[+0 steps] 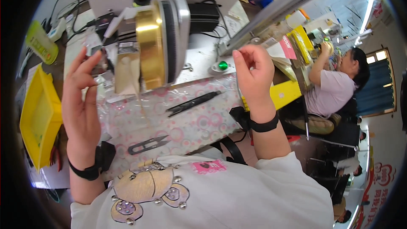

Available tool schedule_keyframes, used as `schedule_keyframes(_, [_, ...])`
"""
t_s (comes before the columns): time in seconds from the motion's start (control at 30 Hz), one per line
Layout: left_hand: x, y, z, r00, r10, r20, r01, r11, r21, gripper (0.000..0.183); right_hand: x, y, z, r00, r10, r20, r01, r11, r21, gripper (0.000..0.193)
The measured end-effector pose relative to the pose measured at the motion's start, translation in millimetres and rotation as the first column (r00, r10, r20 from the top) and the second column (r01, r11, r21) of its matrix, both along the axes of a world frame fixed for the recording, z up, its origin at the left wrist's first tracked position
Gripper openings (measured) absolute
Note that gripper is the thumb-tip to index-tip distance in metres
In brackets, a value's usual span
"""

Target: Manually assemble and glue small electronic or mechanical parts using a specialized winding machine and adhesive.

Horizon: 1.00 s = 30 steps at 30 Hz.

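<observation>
My left hand (82, 106) is raised at the left of a machine, its fingers stretched and apart. Just beyond its fingertips lies a crumpled clear plastic bag (101, 65). My right hand (255, 74) is up beside a lit green button (222, 65), fingers curled in toward the thumb; whether something thin is pinched there is hidden. Between the hands stands the machine's gold-coloured drum (149, 53), with a dark toothed ring at its right side. Black tweezers (195, 103) and metal thread snips (148, 145) lie on the patterned table cover (207, 123), touched by neither hand.
A yellow tray (40, 118) stands at the far left, below a green cup (42, 44). A black motor box (203, 18) sits behind the drum. Yellow bins (282, 97) and a metal rail (271, 19) border the right. Another person (335, 80) works farther right.
</observation>
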State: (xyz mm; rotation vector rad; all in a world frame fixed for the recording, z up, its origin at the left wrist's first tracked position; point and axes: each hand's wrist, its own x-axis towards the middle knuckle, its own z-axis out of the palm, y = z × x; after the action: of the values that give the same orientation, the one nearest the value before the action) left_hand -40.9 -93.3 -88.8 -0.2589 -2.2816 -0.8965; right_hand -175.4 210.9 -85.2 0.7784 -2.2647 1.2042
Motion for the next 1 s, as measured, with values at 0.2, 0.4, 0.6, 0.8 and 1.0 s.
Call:
schedule_keyframes(0.2, [6, 1, 9, 0.998, 0.062, 0.01, -0.062, 0.998, -0.023, 0.005, -4, -26, -23, 0.99, -0.106, -0.087, 0.113, 0.991, 0.07, 0.014])
schedule_keyframes(0.4, [3, -3, 8, 0.999, 0.045, -0.026, -0.045, 0.999, -0.001, 0.006, -13, -31, -35, 0.995, -0.096, -0.038, 0.097, 0.995, 0.028, 0.014])
schedule_keyframes(0.6, [2, -4, 11, 0.998, 0.036, -0.055, -0.04, 0.996, -0.074, 0.016, 1, -24, -11, 0.976, 0.172, 0.131, -0.212, 0.889, 0.406, 0.012])
schedule_keyframes(0.8, [3, -4, 10, 0.998, 0.018, -0.06, -0.021, 0.999, -0.05, 0.015, 3, -29, -8, 0.961, 0.232, 0.154, -0.278, 0.835, 0.475, 0.014])
schedule_keyframes(1.0, [3, -6, 11, 0.998, 0.025, -0.065, -0.029, 0.997, -0.066, 0.015, 19, -30, 1, 0.826, 0.338, 0.45, -0.562, 0.546, 0.621, 0.018])
